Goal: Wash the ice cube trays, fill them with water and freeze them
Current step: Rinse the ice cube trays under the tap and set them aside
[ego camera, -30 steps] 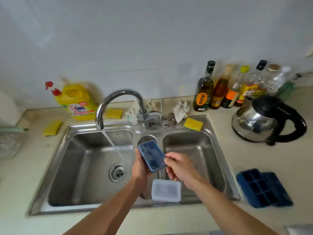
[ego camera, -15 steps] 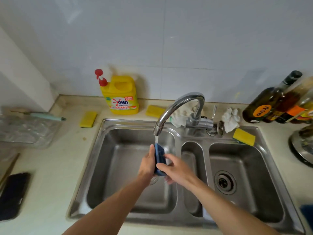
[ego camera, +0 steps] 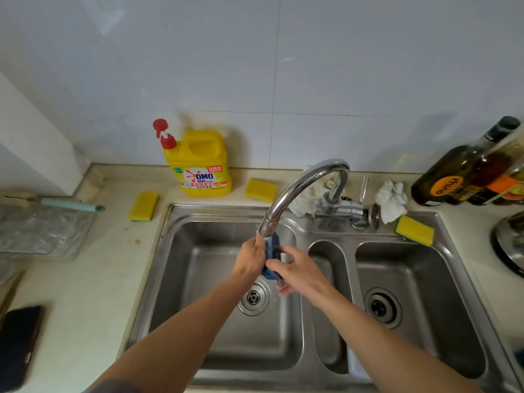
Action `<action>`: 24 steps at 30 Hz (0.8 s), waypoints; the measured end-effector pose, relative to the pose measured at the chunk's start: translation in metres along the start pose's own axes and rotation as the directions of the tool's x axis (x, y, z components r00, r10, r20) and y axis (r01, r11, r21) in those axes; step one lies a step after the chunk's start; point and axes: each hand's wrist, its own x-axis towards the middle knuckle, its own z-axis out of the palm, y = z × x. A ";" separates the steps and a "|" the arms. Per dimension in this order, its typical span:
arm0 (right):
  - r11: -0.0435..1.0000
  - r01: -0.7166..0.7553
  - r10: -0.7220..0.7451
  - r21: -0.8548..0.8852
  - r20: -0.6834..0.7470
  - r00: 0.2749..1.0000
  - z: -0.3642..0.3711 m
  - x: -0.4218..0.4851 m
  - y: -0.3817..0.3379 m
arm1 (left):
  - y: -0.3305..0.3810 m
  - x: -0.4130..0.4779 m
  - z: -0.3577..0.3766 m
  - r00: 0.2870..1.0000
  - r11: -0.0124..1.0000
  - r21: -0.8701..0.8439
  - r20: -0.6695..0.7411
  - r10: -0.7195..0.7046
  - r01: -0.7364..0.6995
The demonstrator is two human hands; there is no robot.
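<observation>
A small blue ice cube tray [ego camera: 272,252] stands on edge right under the spout of the chrome faucet [ego camera: 304,188], above the left basin of the steel sink [ego camera: 215,217]. My left hand [ego camera: 251,258] grips its left side. My right hand [ego camera: 297,269] holds its lower right edge with thumb and fingers. Most of the tray is hidden between the two hands. A pale lid [ego camera: 357,367] peeks out beside my right forearm on the sink's divider.
A yellow detergent jug [ego camera: 201,165] and yellow sponges [ego camera: 143,206] [ego camera: 260,189] [ego camera: 414,230] line the back of the counter. Oil bottles [ego camera: 465,171] and a kettle [ego camera: 510,242] stand at the right. A phone [ego camera: 18,344] and a plastic container [ego camera: 42,228] lie left.
The view swung left, and both hands carried the tray from over the sink's divider to under the spout at the left basin. The tray turned from flat-facing to edge-on and rose closer to the spout.
</observation>
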 end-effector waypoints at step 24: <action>0.987 -0.044 0.048 0.155 -0.021 0.999 -0.020 -0.006 0.004 | 0.018 0.010 0.010 0.994 0.993 0.067 0.038 -0.098 0.095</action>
